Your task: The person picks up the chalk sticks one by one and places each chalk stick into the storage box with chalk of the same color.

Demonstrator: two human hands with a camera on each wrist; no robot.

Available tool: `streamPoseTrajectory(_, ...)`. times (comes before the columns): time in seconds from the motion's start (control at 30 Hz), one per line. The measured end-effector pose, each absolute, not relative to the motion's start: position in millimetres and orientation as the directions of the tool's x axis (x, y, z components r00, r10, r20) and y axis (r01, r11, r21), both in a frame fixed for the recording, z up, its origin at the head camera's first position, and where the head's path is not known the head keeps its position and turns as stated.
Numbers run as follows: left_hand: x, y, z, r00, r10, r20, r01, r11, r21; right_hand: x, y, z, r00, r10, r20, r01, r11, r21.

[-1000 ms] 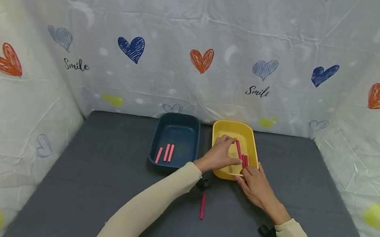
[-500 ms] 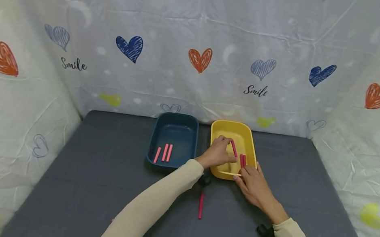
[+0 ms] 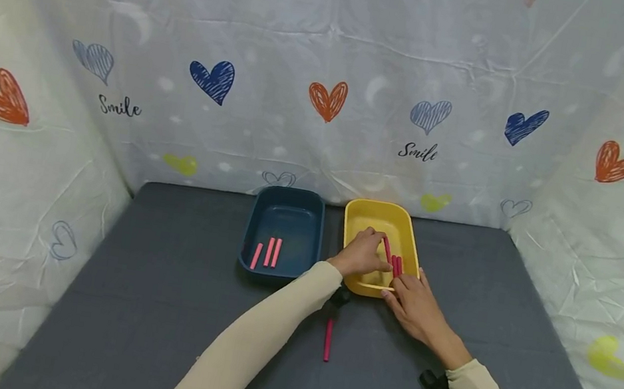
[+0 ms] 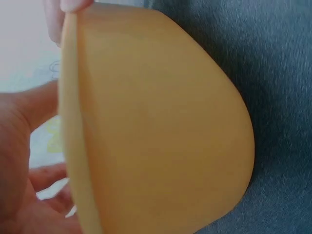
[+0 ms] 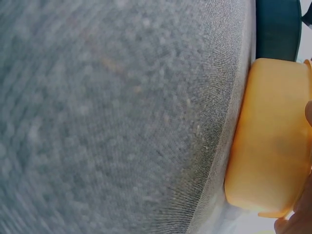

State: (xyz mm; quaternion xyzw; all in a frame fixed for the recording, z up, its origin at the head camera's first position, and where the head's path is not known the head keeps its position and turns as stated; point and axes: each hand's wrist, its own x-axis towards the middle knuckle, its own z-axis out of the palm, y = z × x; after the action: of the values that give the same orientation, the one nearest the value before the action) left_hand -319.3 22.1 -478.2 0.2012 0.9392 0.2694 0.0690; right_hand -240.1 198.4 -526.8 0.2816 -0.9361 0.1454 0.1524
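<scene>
In the head view my left hand (image 3: 364, 256) reaches over the yellow tray (image 3: 352, 217) and pinches a dark pink stick (image 3: 386, 249) between forefinger and thumb. Two more dark pink sticks (image 3: 396, 265) lie side by side in that tray, just right of the held one. My right hand (image 3: 420, 310) grips the tray's near right corner, fingers over the rim and thumb outside. From the left wrist, the tray's outer wall (image 4: 161, 122) hides the sticks, with part of my left hand (image 4: 19, 161) behind the rim. The right wrist view catches only the edge of my right hand (image 5: 300, 209).
A dark blue tray (image 3: 290, 195) stands left of the yellow one, holding three light pink sticks (image 3: 269, 252). Another dark pink stick (image 3: 328, 340) lies on the grey table (image 3: 150, 305) nearer to me. A printed white curtain (image 3: 287, 36) encloses the back and sides.
The left hand, with the stick, has shifted slightly left and then back right toward the two lying sticks. My right hand keeps its place on the tray. The head view has shifted slightly.
</scene>
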Motion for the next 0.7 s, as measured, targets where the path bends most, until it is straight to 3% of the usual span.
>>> streamPoseTrajectory(0.3,-326,30,-481,-0.892,0.448,-0.066,0.362,0.792,0.491,-241,200,-528,-0.784,-0.487,0.385,-0.582,0.793,-0.181)
streamPoseTrajectory(0.7,-326,39,-486,-0.918,0.375,-0.127,0.288,0.852,0.437,-242,199,-527,-0.773,-0.496,0.396,-0.595,0.784,-0.179)
